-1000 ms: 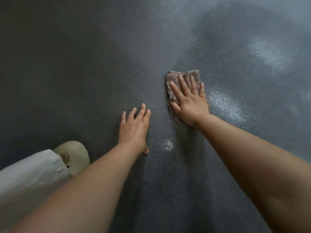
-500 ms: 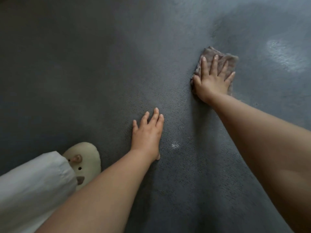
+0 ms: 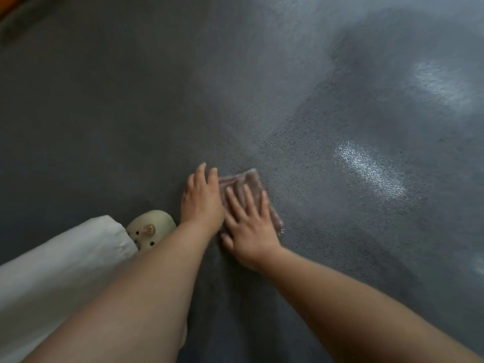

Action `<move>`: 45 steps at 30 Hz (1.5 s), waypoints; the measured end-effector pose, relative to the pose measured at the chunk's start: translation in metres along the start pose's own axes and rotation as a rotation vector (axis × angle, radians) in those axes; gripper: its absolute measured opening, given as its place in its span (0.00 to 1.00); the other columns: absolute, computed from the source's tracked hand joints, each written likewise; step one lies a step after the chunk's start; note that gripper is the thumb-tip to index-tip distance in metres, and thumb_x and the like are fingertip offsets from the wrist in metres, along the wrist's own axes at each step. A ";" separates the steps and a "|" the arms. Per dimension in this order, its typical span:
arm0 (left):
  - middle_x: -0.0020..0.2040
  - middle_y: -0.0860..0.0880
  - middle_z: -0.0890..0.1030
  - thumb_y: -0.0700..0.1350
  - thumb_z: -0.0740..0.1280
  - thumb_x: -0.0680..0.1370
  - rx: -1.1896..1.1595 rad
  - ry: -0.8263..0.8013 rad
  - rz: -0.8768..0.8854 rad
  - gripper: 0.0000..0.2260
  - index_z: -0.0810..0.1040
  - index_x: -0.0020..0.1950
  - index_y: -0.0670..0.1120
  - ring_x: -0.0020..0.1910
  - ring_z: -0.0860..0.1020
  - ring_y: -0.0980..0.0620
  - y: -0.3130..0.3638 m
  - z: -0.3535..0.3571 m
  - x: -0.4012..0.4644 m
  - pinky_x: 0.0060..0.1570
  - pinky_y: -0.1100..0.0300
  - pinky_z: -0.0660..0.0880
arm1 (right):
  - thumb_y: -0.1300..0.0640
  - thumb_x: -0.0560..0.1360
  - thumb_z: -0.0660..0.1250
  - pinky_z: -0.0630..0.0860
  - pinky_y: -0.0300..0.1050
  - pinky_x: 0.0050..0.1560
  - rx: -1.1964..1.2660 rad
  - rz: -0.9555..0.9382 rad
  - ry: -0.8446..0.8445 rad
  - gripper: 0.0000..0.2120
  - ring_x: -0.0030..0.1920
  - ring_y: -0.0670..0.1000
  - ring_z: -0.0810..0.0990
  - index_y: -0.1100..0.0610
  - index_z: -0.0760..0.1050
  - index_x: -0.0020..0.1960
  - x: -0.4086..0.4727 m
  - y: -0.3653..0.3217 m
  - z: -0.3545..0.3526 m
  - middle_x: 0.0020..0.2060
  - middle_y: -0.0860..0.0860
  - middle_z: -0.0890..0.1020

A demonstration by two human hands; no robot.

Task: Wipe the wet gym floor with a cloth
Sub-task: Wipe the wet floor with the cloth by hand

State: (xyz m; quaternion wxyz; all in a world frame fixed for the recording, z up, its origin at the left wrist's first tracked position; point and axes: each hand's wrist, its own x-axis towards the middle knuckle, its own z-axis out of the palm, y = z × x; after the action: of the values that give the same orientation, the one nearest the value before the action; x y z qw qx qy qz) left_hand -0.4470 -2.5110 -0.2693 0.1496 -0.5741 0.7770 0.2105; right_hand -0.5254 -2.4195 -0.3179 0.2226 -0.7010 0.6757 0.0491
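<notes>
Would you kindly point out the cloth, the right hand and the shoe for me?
cloth (image 3: 250, 180): head view, on its far bare corner.
right hand (image 3: 250, 231): head view, on the back of the hand.
shoe (image 3: 157, 221): head view, on its rounded toe.

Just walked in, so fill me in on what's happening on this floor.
A person is crouched over a dark grey floor, wiping it with a small brownish cloth. The right hand presses the cloth flat with straight, spread fingers. The left hand rests open on the floor right beside the cloth, bracing. Shiny wet patches lie to the right of the cloth, not yet wiped. A pale shoe and a white trouser leg show at lower left.
</notes>
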 end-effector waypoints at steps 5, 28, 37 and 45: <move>0.77 0.43 0.48 0.45 0.60 0.80 0.056 -0.038 -0.072 0.29 0.50 0.77 0.44 0.75 0.51 0.45 0.008 0.017 -0.018 0.71 0.56 0.53 | 0.40 0.70 0.52 0.56 0.65 0.69 -0.094 -0.244 -0.033 0.30 0.70 0.62 0.66 0.50 0.74 0.67 -0.002 0.022 0.003 0.69 0.54 0.71; 0.72 0.45 0.67 0.35 0.62 0.74 -0.199 -0.125 -0.113 0.32 0.53 0.76 0.46 0.69 0.67 0.42 -0.005 0.010 -0.024 0.65 0.54 0.63 | 0.42 0.80 0.48 0.29 0.66 0.67 0.024 0.159 0.023 0.28 0.75 0.60 0.36 0.45 0.46 0.77 0.022 0.013 -0.011 0.77 0.54 0.43; 0.78 0.45 0.52 0.36 0.60 0.78 -0.415 0.072 -0.284 0.27 0.55 0.76 0.45 0.74 0.60 0.45 0.014 0.016 -0.039 0.70 0.54 0.58 | 0.42 0.71 0.50 0.54 0.60 0.68 0.007 -0.077 -0.019 0.30 0.70 0.60 0.67 0.52 0.73 0.67 -0.024 -0.015 0.017 0.69 0.53 0.71; 0.78 0.48 0.46 0.39 0.60 0.78 -0.156 0.025 0.002 0.29 0.53 0.77 0.47 0.77 0.47 0.49 0.047 0.046 -0.068 0.74 0.54 0.44 | 0.40 0.73 0.46 0.48 0.65 0.68 -0.078 0.142 0.084 0.30 0.74 0.61 0.58 0.46 0.65 0.73 -0.031 0.079 -0.003 0.73 0.53 0.63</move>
State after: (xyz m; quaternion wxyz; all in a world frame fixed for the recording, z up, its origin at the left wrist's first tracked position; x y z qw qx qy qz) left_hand -0.4726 -2.4197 -0.2693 0.0946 -0.5859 0.7605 0.2635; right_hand -0.6053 -2.3906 -0.3231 0.1624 -0.6610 0.7300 0.0614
